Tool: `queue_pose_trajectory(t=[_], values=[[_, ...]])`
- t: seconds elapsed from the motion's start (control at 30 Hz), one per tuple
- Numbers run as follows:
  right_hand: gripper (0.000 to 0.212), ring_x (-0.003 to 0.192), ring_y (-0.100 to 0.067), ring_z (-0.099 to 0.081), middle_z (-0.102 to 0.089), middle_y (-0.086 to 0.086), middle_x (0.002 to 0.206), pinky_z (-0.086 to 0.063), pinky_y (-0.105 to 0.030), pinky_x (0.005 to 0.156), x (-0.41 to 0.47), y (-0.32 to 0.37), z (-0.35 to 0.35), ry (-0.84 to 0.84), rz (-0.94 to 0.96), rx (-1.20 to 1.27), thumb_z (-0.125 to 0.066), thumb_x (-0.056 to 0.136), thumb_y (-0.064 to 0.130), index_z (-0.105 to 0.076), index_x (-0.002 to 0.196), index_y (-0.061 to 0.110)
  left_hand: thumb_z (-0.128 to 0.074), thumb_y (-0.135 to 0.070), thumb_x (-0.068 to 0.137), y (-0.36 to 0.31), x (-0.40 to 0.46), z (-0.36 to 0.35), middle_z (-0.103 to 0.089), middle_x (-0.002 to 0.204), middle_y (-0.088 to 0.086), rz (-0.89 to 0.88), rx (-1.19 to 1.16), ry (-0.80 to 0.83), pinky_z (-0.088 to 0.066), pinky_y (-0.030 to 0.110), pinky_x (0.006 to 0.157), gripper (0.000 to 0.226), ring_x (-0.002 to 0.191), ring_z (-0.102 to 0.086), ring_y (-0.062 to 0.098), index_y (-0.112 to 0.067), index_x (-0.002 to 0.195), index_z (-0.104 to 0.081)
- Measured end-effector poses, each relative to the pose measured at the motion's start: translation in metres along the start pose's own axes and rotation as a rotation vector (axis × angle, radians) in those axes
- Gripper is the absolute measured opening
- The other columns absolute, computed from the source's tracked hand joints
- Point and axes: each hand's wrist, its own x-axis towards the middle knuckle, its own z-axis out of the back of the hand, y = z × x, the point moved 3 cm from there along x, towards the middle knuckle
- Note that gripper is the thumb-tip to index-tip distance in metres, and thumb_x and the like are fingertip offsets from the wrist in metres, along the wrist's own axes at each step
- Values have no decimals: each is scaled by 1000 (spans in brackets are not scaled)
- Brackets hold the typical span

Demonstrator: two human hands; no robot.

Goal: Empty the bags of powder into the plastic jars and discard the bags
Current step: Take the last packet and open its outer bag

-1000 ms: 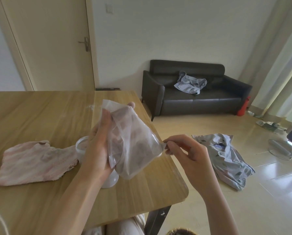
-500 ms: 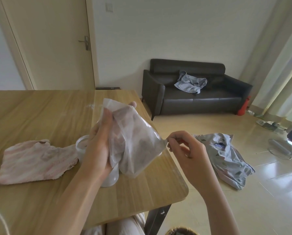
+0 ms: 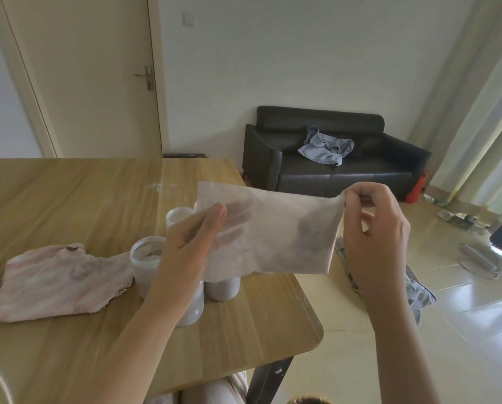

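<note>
A cloudy plastic bag point(image 3: 268, 231) with dark powder smudges inside is stretched out flat in the air above the table's right end. My left hand point(image 3: 190, 247) grips its left side, thumb on the front. My right hand point(image 3: 372, 228) pinches its upper right corner. Below the bag stand three plastic jars: an open one point(image 3: 146, 262) holding pale powder, a second jar point(image 3: 178, 215) behind it, and a third jar point(image 3: 223, 287) partly hidden under the bag. A white round object point(image 3: 190, 310) sits behind my left wrist.
A pink striped cloth point(image 3: 60, 282) lies left of the jars on the wooden table point(image 3: 69, 199). Some powder point(image 3: 159, 186) is spilled farther back. Off the table's right edge lie clothes point(image 3: 419, 293) on the tiled floor. A dark sofa point(image 3: 331, 167) stands by the wall.
The bag has been pulled from a bunched, hanging shape into a flat sheet. My right hand moved up and to the right with its corner. More jars now show beneath it.
</note>
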Motion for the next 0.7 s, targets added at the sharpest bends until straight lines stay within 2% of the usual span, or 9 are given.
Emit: queue_pose_trajectory(t=[0.07,0.2,0.37,0.5,0.57,0.63,0.7], values=[[15,86,5,-55,-55,22,90,-45,-6,75,-1,-1,0,-13,-12,-6,-51,98,8,-55,94,22,-63,-57,89,-1,0,-1,-75,115,2,3,1,2,-54,36,99,39,114,-68,21,-26,107,-78],[13,86,3,-55,-58,13,89,-45,-6,75,-2,0,-3,0,-15,15,-50,97,8,-58,94,17,-61,-55,89,-3,-1,-2,-76,110,4,31,10,15,-56,27,89,34,110,-70,21,-30,104,-79],[13,86,3,-55,-59,12,90,-43,-4,77,-5,-1,-7,-1,-28,37,-51,97,6,-59,94,15,-55,-48,89,-6,0,1,-75,110,9,28,-13,13,-51,44,96,35,110,-70,24,-26,102,-80],[13,87,0,-56,-60,9,91,-43,-6,78,-11,-2,-10,-37,-47,81,-50,97,5,-58,94,16,-53,-44,91,-9,1,0,-77,104,6,52,-79,2,-59,30,83,34,103,-72,21,-26,97,-81],[13,88,0,-56,-61,8,92,-43,-5,79,-14,-3,-15,3,-44,84,-50,97,6,-58,95,16,-52,-45,91,-11,1,-1,-77,98,6,74,-132,-4,-60,29,79,37,97,-73,20,-23,94,-81],[14,86,-1,-57,-59,13,89,-45,-7,79,-18,-7,-20,22,-97,127,-48,98,6,-55,96,18,-51,-49,93,-14,1,-3,-76,102,8,99,-202,17,-60,30,80,42,100,-72,21,-18,99,-80],[14,82,-2,-57,-57,18,83,-48,-13,77,-24,-11,-27,50,-178,216,-47,99,6,-54,94,16,-49,-53,94,-16,0,-6,-71,119,11,124,-249,58,-58,29,87,50,114,-67,23,-14,112,-76]])
